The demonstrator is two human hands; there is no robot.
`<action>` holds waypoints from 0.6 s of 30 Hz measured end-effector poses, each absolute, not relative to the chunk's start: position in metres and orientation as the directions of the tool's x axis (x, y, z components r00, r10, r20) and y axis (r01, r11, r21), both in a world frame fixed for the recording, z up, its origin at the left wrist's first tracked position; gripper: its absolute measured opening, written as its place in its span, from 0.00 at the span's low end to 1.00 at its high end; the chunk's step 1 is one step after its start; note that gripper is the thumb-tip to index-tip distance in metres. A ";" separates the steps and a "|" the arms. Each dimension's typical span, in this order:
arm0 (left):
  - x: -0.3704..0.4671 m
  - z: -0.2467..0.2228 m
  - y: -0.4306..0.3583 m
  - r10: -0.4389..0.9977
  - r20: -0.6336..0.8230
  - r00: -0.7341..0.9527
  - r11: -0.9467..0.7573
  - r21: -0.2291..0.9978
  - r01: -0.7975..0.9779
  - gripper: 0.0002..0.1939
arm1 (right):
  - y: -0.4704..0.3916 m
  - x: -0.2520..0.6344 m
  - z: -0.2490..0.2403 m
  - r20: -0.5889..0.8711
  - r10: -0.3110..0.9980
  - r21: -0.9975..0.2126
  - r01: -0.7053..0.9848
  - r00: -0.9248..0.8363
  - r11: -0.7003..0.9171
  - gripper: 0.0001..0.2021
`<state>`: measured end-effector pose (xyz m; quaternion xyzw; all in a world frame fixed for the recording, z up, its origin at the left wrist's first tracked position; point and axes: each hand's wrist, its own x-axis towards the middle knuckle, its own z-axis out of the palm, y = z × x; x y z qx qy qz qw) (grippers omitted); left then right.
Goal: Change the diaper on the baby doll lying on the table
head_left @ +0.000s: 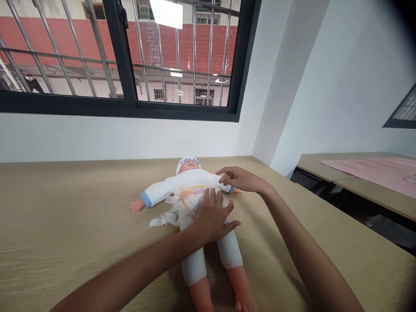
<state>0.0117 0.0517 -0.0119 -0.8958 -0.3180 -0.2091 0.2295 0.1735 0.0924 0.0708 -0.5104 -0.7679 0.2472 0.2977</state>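
A baby doll (196,176) in white clothes with blue cuffs and a white cap lies on its back, head toward the window wall, arms spread. Around its hips is a white diaper (188,199) with an orange and pink print, one frilled side flap spread on the left. My left hand (212,216) rests over the front of the diaper, fingers apart, hiding part of it and the upper legs. Raised above the doll's arm on the right is my right hand (240,178), its fingers loosely bent and apart, with nothing seen in them.
The doll lies on a wooden-topped table (81,225) against a white wall. A barred window (182,60) with a dark frame is above. On the right, beyond a gap, stands another table with a pink cloth (377,171).
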 end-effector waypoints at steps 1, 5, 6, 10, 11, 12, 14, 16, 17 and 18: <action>0.012 -0.013 0.052 0.490 0.516 0.703 -0.685 -0.272 0.676 0.29 | 0.093 0.175 0.070 0.190 0.933 -0.660 0.663 -0.306 0.352 0.14; 0.014 -0.017 0.052 0.496 0.505 0.706 -0.683 -0.274 0.677 0.30 | 0.095 0.173 0.066 0.098 0.935 -0.537 0.772 -0.342 0.339 0.13; 0.014 -0.015 0.051 0.494 0.497 0.714 -0.691 -0.274 0.669 0.30 | 0.096 0.171 0.065 0.070 0.934 -0.510 0.792 -0.352 0.336 0.14; 0.009 0.010 0.046 0.490 0.413 0.768 -0.779 -0.188 0.598 0.26 | 0.098 0.164 0.064 -0.002 0.922 -0.473 0.813 -0.387 0.340 0.16; 0.004 0.022 0.046 0.489 0.394 0.778 -0.809 -0.129 0.574 0.24 | 0.097 0.163 0.065 0.000 0.922 -0.474 0.812 -0.387 0.341 0.16; -0.002 0.035 0.046 0.489 0.386 0.782 -0.835 -0.051 0.548 0.20 | 0.096 0.161 0.066 0.009 0.922 -0.472 0.811 -0.388 0.346 0.16; -0.020 0.062 0.048 0.532 0.372 0.761 -0.840 0.119 0.529 0.15 | 0.091 0.158 0.069 0.042 0.922 -0.456 0.814 -0.384 0.360 0.15; -0.047 0.083 0.053 0.631 0.277 0.725 -0.775 0.255 0.578 0.11 | 0.085 0.154 0.073 0.080 0.922 -0.438 0.818 -0.379 0.374 0.14; -0.062 0.089 0.056 0.695 0.219 0.685 -0.718 0.268 0.643 0.10 | 0.082 0.153 0.075 0.095 0.921 -0.434 0.817 -0.377 0.379 0.14; -0.077 0.090 0.060 0.758 0.128 0.640 -0.649 0.252 0.718 0.08 | 0.079 0.151 0.077 0.103 0.920 -0.436 0.814 -0.378 0.383 0.14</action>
